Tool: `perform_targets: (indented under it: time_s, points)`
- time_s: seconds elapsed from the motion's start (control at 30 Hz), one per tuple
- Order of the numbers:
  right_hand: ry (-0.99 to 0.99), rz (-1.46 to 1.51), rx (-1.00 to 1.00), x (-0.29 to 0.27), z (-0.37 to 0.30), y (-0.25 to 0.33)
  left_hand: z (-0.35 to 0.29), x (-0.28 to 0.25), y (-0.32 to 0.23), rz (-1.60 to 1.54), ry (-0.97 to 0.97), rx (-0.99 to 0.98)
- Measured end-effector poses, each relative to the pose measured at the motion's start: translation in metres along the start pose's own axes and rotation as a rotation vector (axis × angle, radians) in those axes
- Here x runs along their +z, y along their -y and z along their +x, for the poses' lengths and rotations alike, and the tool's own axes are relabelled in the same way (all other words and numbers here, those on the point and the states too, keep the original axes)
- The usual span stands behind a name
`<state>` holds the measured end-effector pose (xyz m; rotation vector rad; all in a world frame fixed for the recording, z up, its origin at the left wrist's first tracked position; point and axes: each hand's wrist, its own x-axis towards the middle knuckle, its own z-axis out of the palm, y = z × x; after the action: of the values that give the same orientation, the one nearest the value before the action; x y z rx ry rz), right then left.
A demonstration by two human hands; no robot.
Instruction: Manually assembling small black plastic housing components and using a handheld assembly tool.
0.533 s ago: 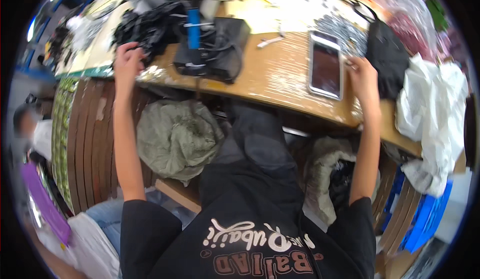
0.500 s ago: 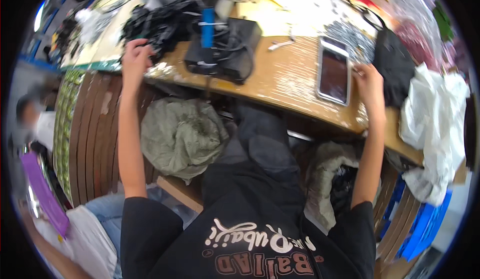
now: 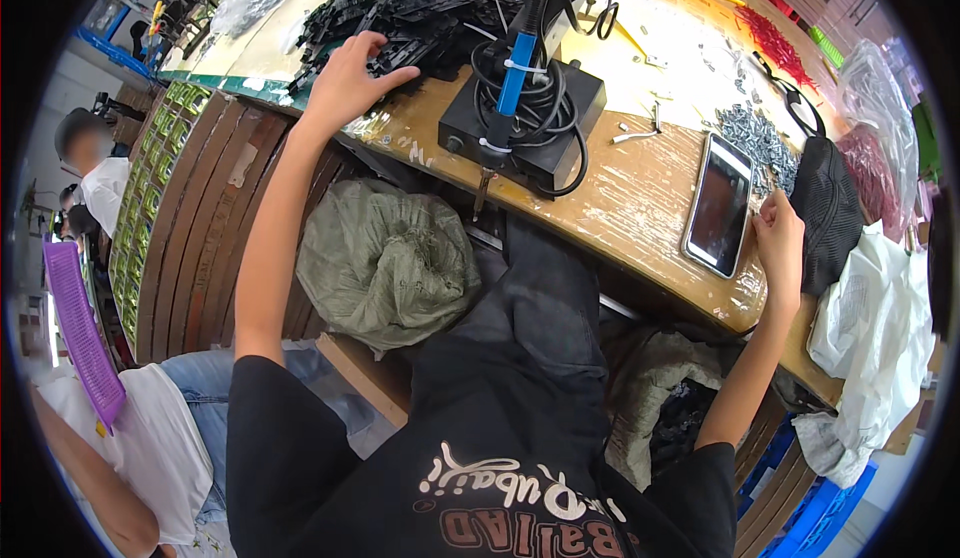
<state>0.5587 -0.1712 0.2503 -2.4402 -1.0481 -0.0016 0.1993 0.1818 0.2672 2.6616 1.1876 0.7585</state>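
Observation:
My left hand (image 3: 352, 80) is at the near edge of a heap of black plastic parts (image 3: 425, 28), thumb spread wide from the fingers and nothing visible in its grasp. My right hand (image 3: 780, 233) rests by the table's right side with its fingers curled together; whatever they may pinch is too small to make out. Just left of it lies a phone (image 3: 720, 203) in a pale case, screen up and dark. Beyond its fingertips spreads a pile of small grey metal pieces (image 3: 757, 140).
A black box (image 3: 525, 123) with coiled cable and a blue-handled tool (image 3: 517, 73) stands mid-table. At right are a black pouch (image 3: 828, 208) and white plastic bag (image 3: 875, 308). Sacks (image 3: 385, 258) sit below the table. A co-worker's arm (image 3: 95, 473) shows at lower left.
The view has shifted, so the table things appear farther right and lower. My left hand's fingers have spread at the black heap. My right hand stays beside the phone, fingers still curled.

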Motion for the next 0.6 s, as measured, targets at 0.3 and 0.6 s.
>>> perform_targets:
  time_s: [0.3, 0.6]
  points:
    - [-0.015, -0.038, -0.051, 0.005, -0.003, 0.007, 0.028, -0.012, 0.002, 0.077, 0.269, 0.151]
    - [-0.473, 0.292, 0.028, 0.007, -0.040, 0.017, -0.029, -0.045, -0.027, -0.453, 0.045, -0.166]
